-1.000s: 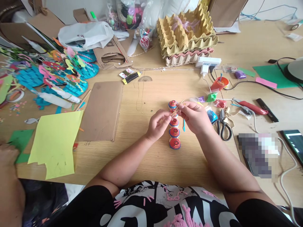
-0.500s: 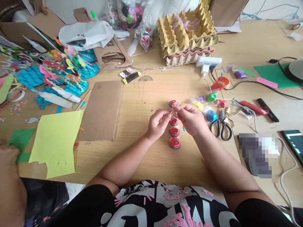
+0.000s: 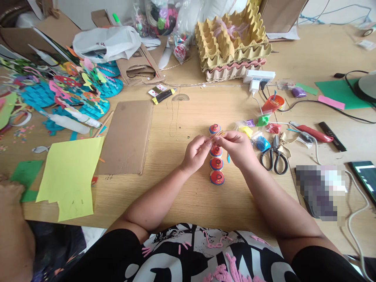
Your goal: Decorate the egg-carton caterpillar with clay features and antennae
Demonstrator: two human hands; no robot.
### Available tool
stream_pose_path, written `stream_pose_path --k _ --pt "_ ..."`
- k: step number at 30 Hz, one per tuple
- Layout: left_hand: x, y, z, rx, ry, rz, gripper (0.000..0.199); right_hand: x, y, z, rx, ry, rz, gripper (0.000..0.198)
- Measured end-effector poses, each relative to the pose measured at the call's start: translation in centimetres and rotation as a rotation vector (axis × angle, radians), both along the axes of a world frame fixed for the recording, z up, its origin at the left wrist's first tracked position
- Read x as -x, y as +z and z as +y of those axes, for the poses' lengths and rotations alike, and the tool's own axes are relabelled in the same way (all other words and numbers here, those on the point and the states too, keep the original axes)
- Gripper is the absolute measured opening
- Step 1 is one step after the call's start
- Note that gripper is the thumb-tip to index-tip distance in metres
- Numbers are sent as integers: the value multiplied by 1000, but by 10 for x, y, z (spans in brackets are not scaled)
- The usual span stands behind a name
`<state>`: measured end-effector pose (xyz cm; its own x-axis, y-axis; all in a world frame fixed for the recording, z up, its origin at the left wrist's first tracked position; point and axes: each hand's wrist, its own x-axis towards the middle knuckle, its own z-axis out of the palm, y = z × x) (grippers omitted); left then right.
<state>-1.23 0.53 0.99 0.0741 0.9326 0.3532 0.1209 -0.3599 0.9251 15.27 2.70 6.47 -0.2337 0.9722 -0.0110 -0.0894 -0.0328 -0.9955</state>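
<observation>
Between my fingertips is a small bundle of toothpicks point(image 3: 219, 134), pale and thin with some reddish colour. My left hand point(image 3: 197, 153) pinches one end of it, and my right hand point(image 3: 237, 147) grips the other end, fingers closed. Directly beneath my hands runs a column of several red domes with blue rims; the nearest red dome point(image 3: 217, 177) stands out fully, while my fingers partly cover the upper ones. A small blue strip point(image 3: 228, 158) lies beside the domes, below my right hand.
Black-handled scissors point(image 3: 275, 156) and bags of coloured clay point(image 3: 262, 141) lie to the right, near an orange cup point(image 3: 273, 103). Cardboard point(image 3: 126, 137) and yellow paper point(image 3: 70, 176) are on the left. Egg trays point(image 3: 233, 47) stand at the back. Another person's arm point(image 3: 13, 227) shows at far left.
My right hand has shifted slightly left and down, closer to my left hand. Less of the toothpick bundle shows between the fingers.
</observation>
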Motion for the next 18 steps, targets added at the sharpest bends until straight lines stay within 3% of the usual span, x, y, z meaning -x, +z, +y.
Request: stream_pose_path --k 4,8,14,18 --pt "2 2 -1 -86 61 66 37 -4 6 1 -37 14 -61 36" --pt "2 3 -4 -62 90 19 39 -13 7 7 -112 -42 -93 40" --pt "2 4 -4 -45 65 4 42 -23 15 8 -331 -81 -304 24" --pt "2 4 -4 -61 77 -11 42 -24 16 7 -314 -24 -305 22"
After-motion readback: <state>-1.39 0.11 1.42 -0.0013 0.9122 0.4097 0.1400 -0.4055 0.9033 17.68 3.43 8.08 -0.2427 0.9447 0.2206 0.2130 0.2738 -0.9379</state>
